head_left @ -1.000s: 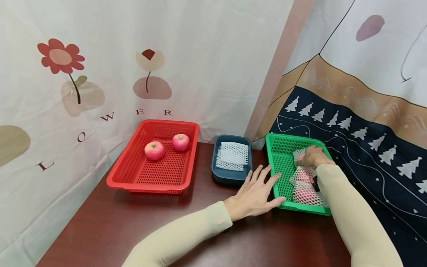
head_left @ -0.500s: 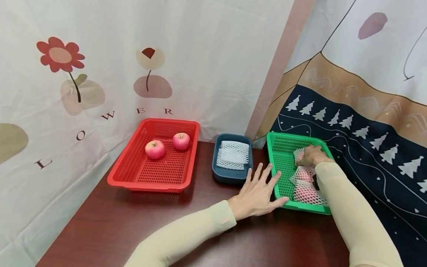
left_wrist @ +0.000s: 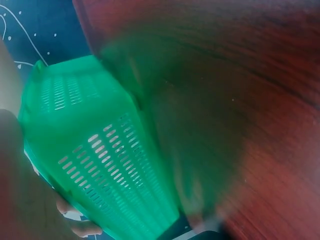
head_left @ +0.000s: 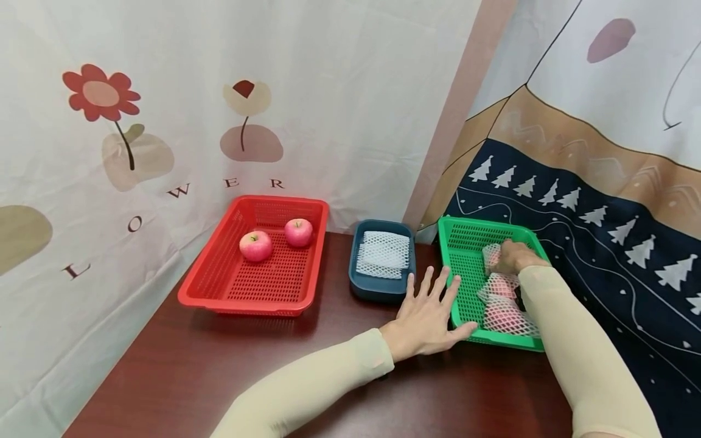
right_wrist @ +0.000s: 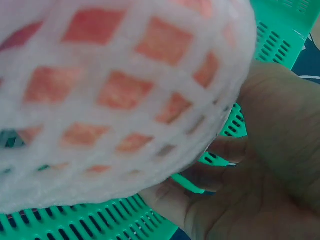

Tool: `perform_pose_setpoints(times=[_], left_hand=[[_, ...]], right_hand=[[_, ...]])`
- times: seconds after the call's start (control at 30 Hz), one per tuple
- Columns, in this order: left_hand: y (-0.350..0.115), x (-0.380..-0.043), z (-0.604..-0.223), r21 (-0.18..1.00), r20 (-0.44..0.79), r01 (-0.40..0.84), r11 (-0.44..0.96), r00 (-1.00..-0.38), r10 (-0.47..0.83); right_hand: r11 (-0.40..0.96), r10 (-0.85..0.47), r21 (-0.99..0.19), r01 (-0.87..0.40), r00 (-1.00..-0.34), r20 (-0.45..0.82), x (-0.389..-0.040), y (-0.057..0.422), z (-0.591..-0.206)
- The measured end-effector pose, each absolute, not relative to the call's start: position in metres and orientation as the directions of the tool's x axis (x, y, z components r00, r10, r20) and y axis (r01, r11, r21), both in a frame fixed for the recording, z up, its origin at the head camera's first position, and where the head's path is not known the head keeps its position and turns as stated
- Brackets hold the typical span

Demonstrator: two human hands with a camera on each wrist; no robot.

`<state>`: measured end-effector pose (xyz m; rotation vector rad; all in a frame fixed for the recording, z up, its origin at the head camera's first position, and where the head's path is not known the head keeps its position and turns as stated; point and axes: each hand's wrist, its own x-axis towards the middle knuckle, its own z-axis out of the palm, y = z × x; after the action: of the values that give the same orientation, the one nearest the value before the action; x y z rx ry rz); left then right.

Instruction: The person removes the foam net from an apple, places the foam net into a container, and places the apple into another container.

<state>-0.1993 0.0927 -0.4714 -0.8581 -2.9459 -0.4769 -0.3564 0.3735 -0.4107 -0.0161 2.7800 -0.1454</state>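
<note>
A green plastic basket stands at the right, with several apples in white foam nets along its right side. My right hand reaches into it and grips the rear netted apple, partly hiding it. Close to the right wrist camera, a netted apple covers part of the fingers. My left hand is spread with straight fingers at the basket's left front corner, its thumb at the rim. In the left wrist view the basket's perforated wall stands beside blurred fingers.
A blue container with folded white foam nets stands left of the green basket. Farther left is a red basket holding two bare apples, one front apple and one rear apple. Printed curtains hang behind the brown table.
My left hand has shifted slightly to the right along the green basket's corner. The right hand stays at the rear netted apple, almost unmoved.
</note>
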Motion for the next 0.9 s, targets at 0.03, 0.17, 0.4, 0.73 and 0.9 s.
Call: perform_pose_setpoints(times=[0.03, 0.17, 0.4, 0.73, 0.9], left_hand=[[0.0923, -0.1992, -0.4713, 0.282, 0.116, 0.529, 0.801, -0.847, 0.518], [0.0916, -0.199, -0.4717, 0.281, 0.112, 0.527, 0.802, -0.848, 0.518], [0.094, -0.1991, -0.4734, 0.268, 0.12, 0.532, 0.803, -0.845, 0.52], [0.0942, -0.1982, -0.4734, 0.265, 0.108, 0.527, 0.808, -0.849, 0.518], [0.0942, -0.1982, -0.473, 0.265, 0.112, 0.529, 0.806, -0.848, 0.519]], right_hand=[[0.994, -0.034, -0.107, 0.003, -0.937, -0.348, -0.3563, 0.3744, -0.4108], [0.993, -0.047, -0.119, -0.008, -0.943, -0.33, -0.3563, 0.3769, -0.412], [0.992, -0.059, -0.128, -0.02, -0.949, -0.309, -0.3547, 0.3799, -0.4118], [0.989, -0.081, -0.143, -0.04, -0.953, -0.294, -0.3519, 0.3795, -0.4102], [0.987, -0.09, -0.157, -0.046, -0.954, -0.286, -0.3492, 0.3805, -0.4078]])
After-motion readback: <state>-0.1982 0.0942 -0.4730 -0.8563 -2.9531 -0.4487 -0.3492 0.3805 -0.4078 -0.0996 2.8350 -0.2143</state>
